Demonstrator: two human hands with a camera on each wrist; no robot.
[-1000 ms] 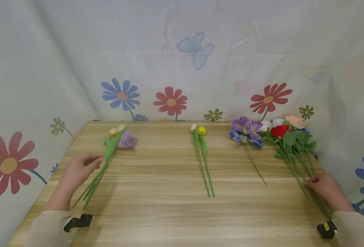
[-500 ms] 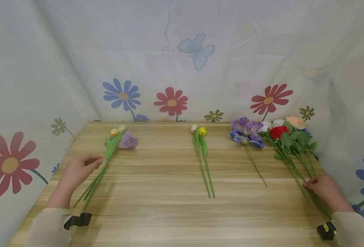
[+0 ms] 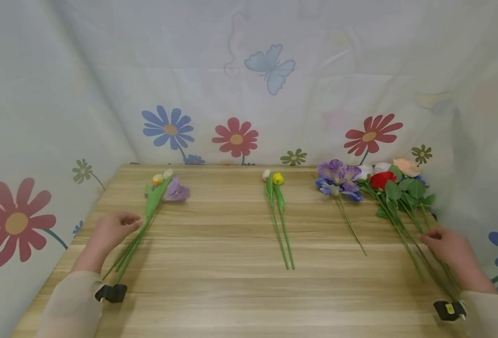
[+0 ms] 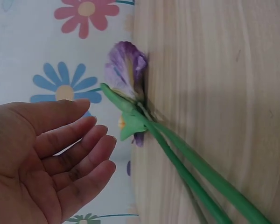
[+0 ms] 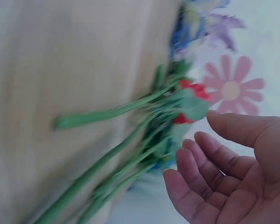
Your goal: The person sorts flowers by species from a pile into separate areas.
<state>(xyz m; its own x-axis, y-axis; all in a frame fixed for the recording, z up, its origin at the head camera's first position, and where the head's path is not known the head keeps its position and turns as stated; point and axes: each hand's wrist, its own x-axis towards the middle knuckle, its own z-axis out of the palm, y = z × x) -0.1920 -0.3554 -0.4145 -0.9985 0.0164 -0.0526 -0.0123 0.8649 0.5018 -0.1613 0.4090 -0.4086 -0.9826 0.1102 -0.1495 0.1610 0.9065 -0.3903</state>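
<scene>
Left hand (image 3: 112, 230), lower left of the head view, lies on the light wooden table (image 3: 215, 286) with fingers loosely spread, holding nothing; fingertips just beside the green stems of the left bunch of artificial flowers with a pale purple bloom and small yellow buds (image 3: 164, 188). In the left wrist view the palm (image 4: 35, 163) is wide open and the purple bloom (image 4: 125, 70) sits near the table's edge by the cloth, stems running to lower right of the frame.

Right hand (image 3: 452, 246), lower right of the head view, sits over the stem ends of the right bunch of artificial roses, red, white and peach with green leaves (image 3: 394, 183). The right wrist view is blurred but shows the hand (image 5: 228, 172) with fingers relaxed, gripping nothing, stems just beside it; cannot tell if they touch.

Centre of the table: pair of yellow and white tulip buds on long green stems (image 3: 276, 206). Right of it, a purple-blue flower spray (image 3: 338, 178), just beside the roses. Behind, a white cloth printed with flowers and a butterfly (image 3: 270, 68). Beige sleeves, a black wrist mount on each arm (image 3: 111, 292).
</scene>
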